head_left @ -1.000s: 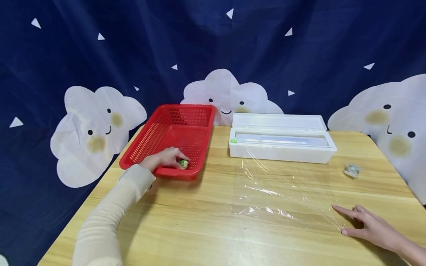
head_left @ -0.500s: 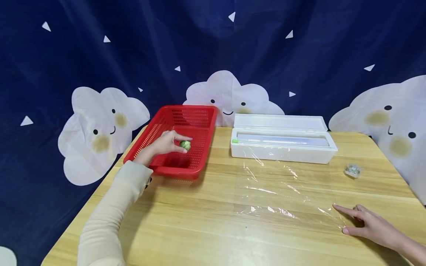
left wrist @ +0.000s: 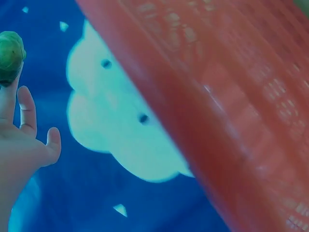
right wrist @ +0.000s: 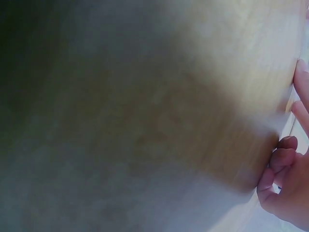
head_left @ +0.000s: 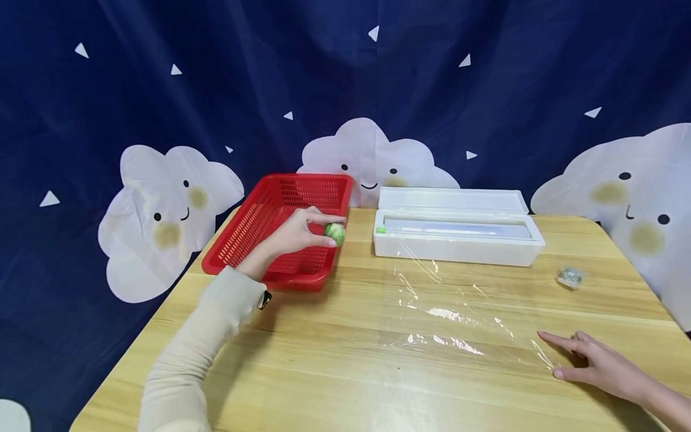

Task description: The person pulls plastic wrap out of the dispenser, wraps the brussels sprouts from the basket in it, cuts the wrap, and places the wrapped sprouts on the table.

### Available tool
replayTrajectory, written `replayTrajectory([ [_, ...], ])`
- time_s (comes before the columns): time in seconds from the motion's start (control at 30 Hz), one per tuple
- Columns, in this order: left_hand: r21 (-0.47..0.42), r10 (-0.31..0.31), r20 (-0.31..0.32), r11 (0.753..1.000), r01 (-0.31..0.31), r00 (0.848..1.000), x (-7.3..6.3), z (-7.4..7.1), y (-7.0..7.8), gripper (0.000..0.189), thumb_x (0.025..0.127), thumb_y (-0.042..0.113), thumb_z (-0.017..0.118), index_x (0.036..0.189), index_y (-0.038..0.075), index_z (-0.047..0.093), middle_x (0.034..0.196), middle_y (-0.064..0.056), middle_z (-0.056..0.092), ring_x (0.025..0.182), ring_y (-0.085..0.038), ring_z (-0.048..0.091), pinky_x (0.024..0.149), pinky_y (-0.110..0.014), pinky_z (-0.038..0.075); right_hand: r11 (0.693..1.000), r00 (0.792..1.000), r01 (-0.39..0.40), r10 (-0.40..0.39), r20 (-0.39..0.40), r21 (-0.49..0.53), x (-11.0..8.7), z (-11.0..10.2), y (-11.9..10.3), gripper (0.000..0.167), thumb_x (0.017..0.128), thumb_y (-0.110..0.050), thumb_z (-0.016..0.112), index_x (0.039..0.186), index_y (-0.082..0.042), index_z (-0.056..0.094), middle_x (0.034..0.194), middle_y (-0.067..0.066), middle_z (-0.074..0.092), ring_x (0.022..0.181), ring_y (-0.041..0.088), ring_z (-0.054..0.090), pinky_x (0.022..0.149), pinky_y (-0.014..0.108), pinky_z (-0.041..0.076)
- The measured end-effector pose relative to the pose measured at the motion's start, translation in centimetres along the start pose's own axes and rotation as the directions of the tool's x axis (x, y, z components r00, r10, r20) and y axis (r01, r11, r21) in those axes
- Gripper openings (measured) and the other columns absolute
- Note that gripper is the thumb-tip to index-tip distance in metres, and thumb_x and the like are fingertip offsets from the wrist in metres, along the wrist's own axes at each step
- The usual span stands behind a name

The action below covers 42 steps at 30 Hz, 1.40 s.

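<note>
My left hand (head_left: 296, 233) pinches a green Brussels sprout (head_left: 335, 233) between thumb and fingers, above the right rim of the red plastic basket (head_left: 294, 282). The left wrist view has the sprout (left wrist: 10, 55) at its left edge, with the other fingers extended below it. A sheet of clear plastic wrap (head_left: 448, 327) lies spread over the wooden table, drawn from a white dispenser box (head_left: 459, 247). At its near right corner, my right hand (head_left: 604, 369) presses with spread thumb and index finger, other fingers curled. The right wrist view is mostly blurred tabletop.
Behind the wrap, the box's lid (head_left: 453, 200) is raised. A small film-wrapped green bundle (head_left: 571, 277) sits on the right of the table (head_left: 324, 378). A dark blue curtain (head_left: 421, 72) with clouds hangs behind the table.
My left hand has lifted the Brussels sprout from the basket's floor and carried it right, to above the rim. My right hand stays on the wrap's corner.
</note>
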<state>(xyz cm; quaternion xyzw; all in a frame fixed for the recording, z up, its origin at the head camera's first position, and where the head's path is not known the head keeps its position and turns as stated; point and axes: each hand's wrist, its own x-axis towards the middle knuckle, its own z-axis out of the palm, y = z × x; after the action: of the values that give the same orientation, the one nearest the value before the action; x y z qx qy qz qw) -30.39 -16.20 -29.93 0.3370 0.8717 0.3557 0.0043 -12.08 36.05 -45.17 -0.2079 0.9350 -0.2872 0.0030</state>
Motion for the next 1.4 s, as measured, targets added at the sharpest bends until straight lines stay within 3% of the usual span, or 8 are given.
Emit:
replayTrajectory([
  [0.17, -0.029, 0.091, 0.017, 0.996, -0.09, 0.996, 0.9, 2.3, 2.7, 0.046, 0.073, 0.016, 0.076, 0.117, 0.011, 0.063, 0.088, -0.005, 0.061, 0.08, -0.018, 0.045, 0.063, -0.029, 0.039, 1.0, 1.0, -0.002, 0.002, -0.026, -0.003, -0.4, 0.2, -0.1, 0.068, 0.075, -0.011, 0.072, 0.135, -0.028, 0.044, 0.073, -0.003, 0.027, 0.06, -0.001, 0.022, 0.047, 0.023, 0.018],
  [0.3, -0.029, 0.17, 0.046, 0.985, -0.169, 0.984, 1.7, 4.9, 4.6, 0.047, 0.071, 0.016, 0.078, 0.115, 0.008, 0.064, 0.098, -0.007, 0.067, 0.082, -0.018, 0.049, 0.07, -0.031, 0.04, 1.0, 1.0, -0.012, 0.012, -0.026, 0.0, -0.5, 0.1, -0.4, 0.068, 0.076, -0.011, 0.071, 0.135, -0.029, 0.044, 0.073, -0.002, 0.028, 0.059, -0.001, 0.021, 0.046, 0.023, 0.017],
  [0.43, 0.018, 0.197, 0.103, 0.98, -0.2, 0.975, 2.7, 7.8, 6.4, 0.048, 0.071, 0.022, 0.078, 0.116, 0.012, 0.064, 0.11, -0.001, 0.066, 0.091, -0.014, 0.049, 0.085, -0.032, 0.032, 1.0, 0.999, 0.028, -0.028, -0.024, -0.008, 0.0, -0.1, -0.6, 0.067, 0.076, -0.012, 0.071, 0.135, -0.025, 0.045, 0.073, -0.003, 0.028, 0.06, -0.001, 0.022, 0.046, 0.022, 0.018],
  [0.57, 0.036, 0.192, 0.154, 0.979, -0.2, 0.969, 3.4, 10.9, 7.5, 0.049, 0.071, 0.027, 0.078, 0.117, 0.017, 0.064, 0.096, 0.004, 0.068, 0.086, -0.008, 0.044, 0.085, -0.03, 0.026, 0.996, 0.996, 0.082, -0.083, -0.015, -0.026, 0.8, -0.1, -0.6, 0.066, 0.075, -0.013, 0.072, 0.135, -0.023, 0.046, 0.072, -0.004, 0.027, 0.062, -0.003, 0.022, 0.048, 0.02, 0.02],
  [0.7, 0.035, 0.196, 0.184, 0.978, -0.205, 0.963, 3.8, 13.8, 7.9, 0.049, 0.07, 0.029, 0.077, 0.116, 0.02, 0.064, 0.084, 0.007, 0.065, 0.08, -0.008, 0.043, 0.089, -0.032, 0.022, 0.995, 0.995, 0.101, -0.101, 0.01, -0.009, 1.4, 0.2, -0.6, 0.065, 0.075, -0.014, 0.071, 0.134, -0.024, 0.046, 0.073, -0.004, 0.028, 0.063, -0.003, 0.021, 0.049, 0.02, 0.02],
  [0.87, 0.068, 0.228, 0.236, 0.966, -0.25, 0.945, 4.2, 16.6, 8.0, 0.048, 0.071, 0.033, 0.075, 0.116, 0.021, 0.064, 0.102, 0.01, 0.067, 0.08, -0.006, 0.046, 0.092, -0.033, 0.02, 0.993, 0.993, 0.115, -0.115, 0.005, -0.008, 1.7, 0.5, -0.8, 0.068, 0.074, -0.013, 0.072, 0.134, -0.028, 0.045, 0.073, -0.004, 0.028, 0.063, -0.004, 0.022, 0.049, 0.019, 0.021],
  [1.0, 0.084, 0.236, 0.277, 0.96, -0.268, 0.931, 4.6, 17.9, 8.1, 0.048, 0.072, 0.034, 0.074, 0.117, 0.02, 0.063, 0.108, 0.009, 0.066, 0.079, -0.005, 0.045, 0.09, -0.03, 0.021, 0.994, 0.994, 0.11, -0.11, -0.008, -0.01, 1.7, 0.5, -0.8, 0.068, 0.074, -0.013, 0.073, 0.134, -0.029, 0.045, 0.073, -0.004, 0.028, 0.063, -0.004, 0.022, 0.048, 0.019, 0.021],
  [1.4, 0.237, 0.138, 0.362, 0.943, -0.234, 0.922, 5.3, 21.0, 7.5, 0.047, 0.07, 0.04, 0.073, 0.114, 0.029, 0.063, 0.104, 0.014, 0.066, 0.07, 0.002, 0.039, 0.088, -0.028, 0.02, 0.994, 0.994, 0.109, -0.109, 0.013, 0.019, 2.0, 0.5, -0.9, 0.066, 0.076, -0.013, 0.071, 0.135, -0.026, 0.045, 0.073, -0.004, 0.028, 0.063, -0.003, 0.022, 0.048, 0.02, 0.021],
])
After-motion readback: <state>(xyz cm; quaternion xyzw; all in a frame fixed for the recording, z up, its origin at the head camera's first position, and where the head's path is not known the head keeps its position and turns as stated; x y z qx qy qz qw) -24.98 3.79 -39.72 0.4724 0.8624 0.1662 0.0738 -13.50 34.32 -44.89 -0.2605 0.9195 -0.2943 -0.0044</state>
